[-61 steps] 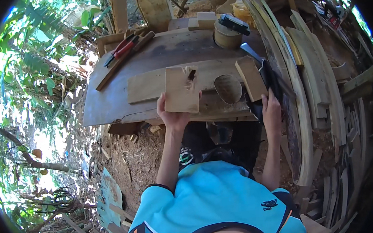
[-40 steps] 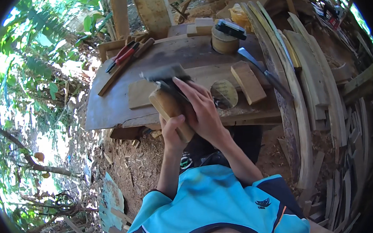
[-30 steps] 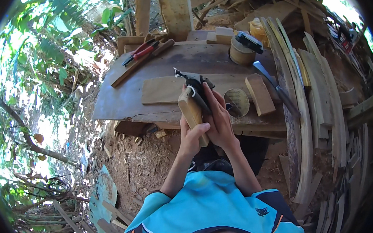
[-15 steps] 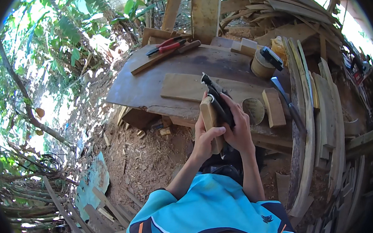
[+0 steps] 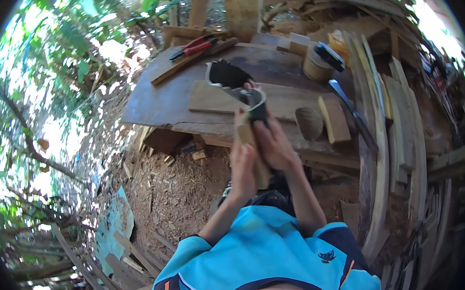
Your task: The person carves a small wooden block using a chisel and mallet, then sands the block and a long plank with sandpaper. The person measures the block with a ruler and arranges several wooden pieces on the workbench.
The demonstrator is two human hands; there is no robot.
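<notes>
Above my lap, over the near edge of the workbench (image 5: 149, 105), my two hands hold a pale wooden block (image 5: 260, 170) and a dark sheet of sandpaper (image 5: 230, 76). My left hand (image 5: 242, 168) grips the block's left side. On its right, my right hand (image 5: 277, 146) has the sandpaper against the block. The sheet's lower part is rolled into a curl, while its upper part flares out to the upper left, black face showing and edges pale. Fingertips show at the curl; which hand they belong to I cannot tell. Motion blurs both hands slightly.
On the bench lie a flat board (image 5: 213, 97), red-handled pliers (image 5: 198, 46), a wooden block (image 5: 334, 119), a round wooden piece (image 5: 310, 123) and a chisel (image 5: 353, 114). A wooden cylinder (image 5: 317, 66) bears a dark object. Long planks (image 5: 377, 178) flank the right side.
The sandpaper has swung up and opened out toward the upper left, showing its dark face. My hands have moved slightly left, and my left thumb no longer lies across the block.
</notes>
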